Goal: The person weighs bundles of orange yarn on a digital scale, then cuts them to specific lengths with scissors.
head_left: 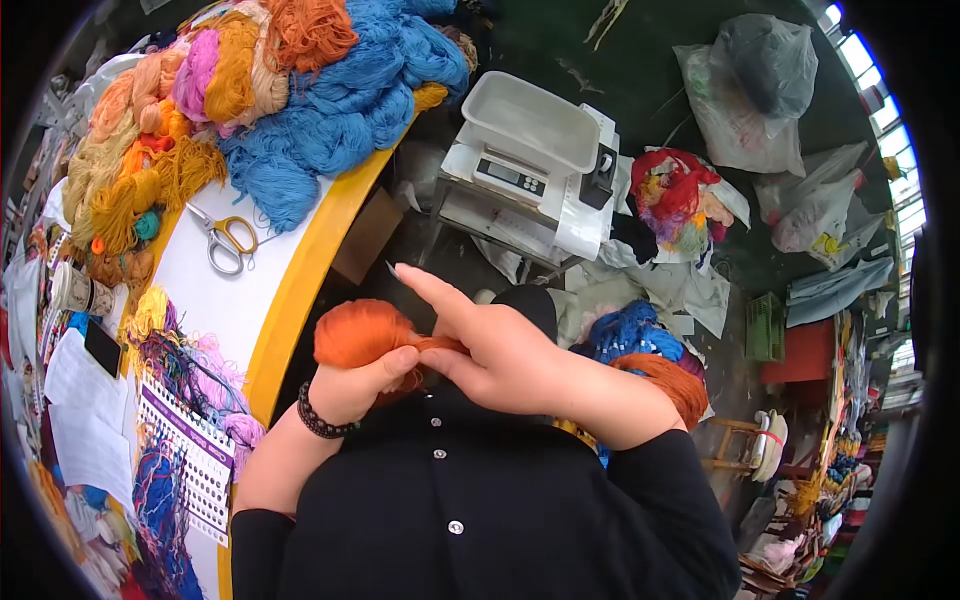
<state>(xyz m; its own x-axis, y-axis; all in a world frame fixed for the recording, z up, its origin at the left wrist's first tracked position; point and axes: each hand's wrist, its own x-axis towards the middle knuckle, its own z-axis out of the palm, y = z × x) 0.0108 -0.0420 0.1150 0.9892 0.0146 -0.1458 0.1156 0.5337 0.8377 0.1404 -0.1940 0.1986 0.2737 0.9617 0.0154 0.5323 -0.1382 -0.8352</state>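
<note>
An orange skein of yarn (362, 335) is held up in front of my chest, its rounded loop bulging to the left. My left hand (362, 385), with a dark beaded bracelet on the wrist, is closed around the skein below that bulge, thumb pressed on the yarn. Beside it, my right hand (495, 350) pinches the narrower end of the yarn under its thumb, while its index finger stretches out toward the upper left. A small dark pointed tip shows at that fingertip; I cannot make out what it is.
A yellow-edged table (290, 300) on the left bears scissors (228, 240), blue yarn (340, 120), a calendar (185, 445) and a phone (102, 347). Ahead stands a weighing scale (530, 150) with a tray. More yarn (640, 345) lies at the right, and plastic bags (745, 100) rest on the floor.
</note>
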